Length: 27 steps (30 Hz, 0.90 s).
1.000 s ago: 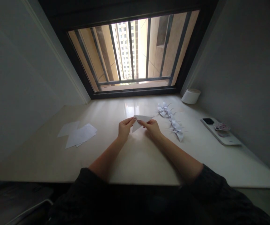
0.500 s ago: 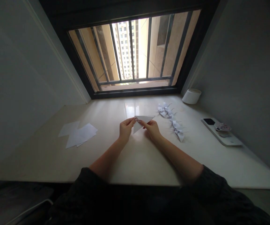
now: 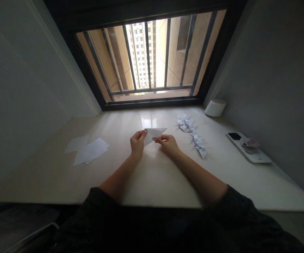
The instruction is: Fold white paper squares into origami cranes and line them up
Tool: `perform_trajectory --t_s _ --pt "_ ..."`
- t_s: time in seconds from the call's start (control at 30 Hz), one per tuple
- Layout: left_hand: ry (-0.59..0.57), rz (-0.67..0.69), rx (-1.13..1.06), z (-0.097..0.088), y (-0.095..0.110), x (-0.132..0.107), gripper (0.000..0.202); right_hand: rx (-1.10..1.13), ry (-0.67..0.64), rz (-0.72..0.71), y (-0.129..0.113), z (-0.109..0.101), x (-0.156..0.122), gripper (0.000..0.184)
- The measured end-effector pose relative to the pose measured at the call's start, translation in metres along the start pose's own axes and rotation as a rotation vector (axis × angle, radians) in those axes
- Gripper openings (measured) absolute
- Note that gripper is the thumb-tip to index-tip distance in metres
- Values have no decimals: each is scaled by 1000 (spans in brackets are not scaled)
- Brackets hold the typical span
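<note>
Both our hands, the left hand (image 3: 137,144) and right hand (image 3: 169,144), pinch a folded paper triangle (image 3: 153,135) mid-frame; we judge a loosened pinch could let it slip and skew the crease.

Polished cream stone counter (image 3: 152,182) under the window; left side: loose white paper sheets (image 3: 88,151), overlapping; centre-right: two clusters of white paper cranes (image 3: 186,123) (image 3: 198,144), nearly touching end to end; back right corner: white cylindrical tub (image 3: 215,108); right edge: white smartphone (image 3: 248,148), lying flat, dark camera block showing.
</note>
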State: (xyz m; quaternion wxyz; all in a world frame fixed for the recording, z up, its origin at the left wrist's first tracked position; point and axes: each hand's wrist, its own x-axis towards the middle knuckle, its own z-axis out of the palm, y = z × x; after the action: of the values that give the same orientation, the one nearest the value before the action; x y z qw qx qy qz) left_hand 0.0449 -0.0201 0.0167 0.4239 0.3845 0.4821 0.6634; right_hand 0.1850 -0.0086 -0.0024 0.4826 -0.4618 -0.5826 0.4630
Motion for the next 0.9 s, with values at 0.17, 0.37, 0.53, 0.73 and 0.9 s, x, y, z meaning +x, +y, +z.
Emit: perform_trajectory --t_s 0.17,0.37,0.53,0.73,0.9 --pt "-84 12 -48 2 3 -1 30 -1 29 -2 7 2 4 38" --pt "-293 4 146 -1 -3 0 35 196 69 17 3 0 2 37" --pt "-357 15 230 -4 -7 4 33 246 97 42 -4 -3 -1 35" --pt "-395 -60 227 -5 -4 7 36 236 156 50 -6 -11 4 33" --pt "-403 -80 234 -5 -8 8 35 232 238 47 -4 -22 12 35"
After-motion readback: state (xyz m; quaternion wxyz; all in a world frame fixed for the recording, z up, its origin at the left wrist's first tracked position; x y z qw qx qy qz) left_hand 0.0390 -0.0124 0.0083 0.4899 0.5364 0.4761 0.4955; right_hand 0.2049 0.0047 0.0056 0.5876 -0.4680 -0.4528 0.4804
